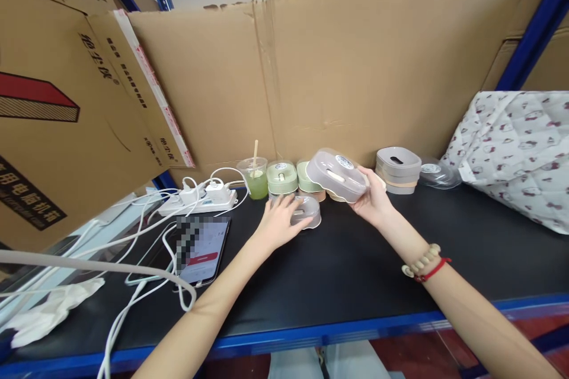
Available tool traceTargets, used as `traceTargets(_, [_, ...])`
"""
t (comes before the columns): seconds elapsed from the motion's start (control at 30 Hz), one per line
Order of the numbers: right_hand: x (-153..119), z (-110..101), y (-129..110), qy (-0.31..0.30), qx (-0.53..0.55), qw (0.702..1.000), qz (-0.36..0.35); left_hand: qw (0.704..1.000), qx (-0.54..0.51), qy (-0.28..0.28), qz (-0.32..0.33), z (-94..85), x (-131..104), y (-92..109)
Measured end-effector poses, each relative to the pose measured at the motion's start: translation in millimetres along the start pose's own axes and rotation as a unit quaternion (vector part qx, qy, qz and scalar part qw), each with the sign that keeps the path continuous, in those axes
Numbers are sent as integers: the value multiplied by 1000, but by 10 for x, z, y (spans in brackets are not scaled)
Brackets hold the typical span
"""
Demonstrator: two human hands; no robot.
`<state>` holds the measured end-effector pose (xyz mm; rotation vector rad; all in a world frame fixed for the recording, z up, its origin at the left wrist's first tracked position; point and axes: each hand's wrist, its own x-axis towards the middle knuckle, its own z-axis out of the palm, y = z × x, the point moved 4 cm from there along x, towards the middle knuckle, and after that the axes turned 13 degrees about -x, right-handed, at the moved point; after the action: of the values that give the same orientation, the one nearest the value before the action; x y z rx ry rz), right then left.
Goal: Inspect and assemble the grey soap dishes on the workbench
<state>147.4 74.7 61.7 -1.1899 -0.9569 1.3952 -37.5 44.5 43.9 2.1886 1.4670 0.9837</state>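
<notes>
Two bare hands handle small grey plastic containers on a black shelf.

The right hand [372,196] grips a grey lidded container [338,175] lifted and tilted, long axis running left to right. The left hand [280,220] rests with loose fingers on a grey lid [307,211] just below it. Green containers [281,177] and a drink cup [254,177] stand close behind, a grey stack [398,169] to the right.

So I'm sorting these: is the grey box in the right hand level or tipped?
Tipped. The grey box is held off the shelf by the right hand, its top facing the camera.
</notes>
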Motion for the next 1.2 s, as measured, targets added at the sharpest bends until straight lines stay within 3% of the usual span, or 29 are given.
traceTargets(0.13, [-19,58,25,-27,15,1000,2,995,-83,-3,-54,-86,19,-31])
traceTargets(0.23, [-27,131,74,-98,0,995,-14,972,-197,75,-106,-222,36,-89])
traceTargets(0.33, [-39,220,147,-196,-35,978,-59,924,-324,169,-113,-331,49,-137])
traceTargets(0.47, [-78,332,268,-259,-94,959,-67,889,-391,209,-118,-375,68,-110])
traceTargets(0.57, [-93,392,339,-258,-131,956,-45,902,-355,201,-143,-358,69,-69])
traceTargets(0.67, [-50,371,358,-182,-168,967,-55,930,-255,207,-166,-335,31,-45])
traceTargets(0.77, [-7,325,353,-105,-222,966,-80,967,-101,201,-122,-316,-12,32])
traceTargets(0.87, [4,335,364,-97,-250,960,-83,979,20,177,-101,-297,-30,75])
traceTargets(1.03, [18,349,385,-83,-288,949,-102,981,32,148,-119,-309,12,20])
traceTargets(1.2, [53,333,428,-93,-310,936,-140,981,29,154,-110,-295,19,-19])
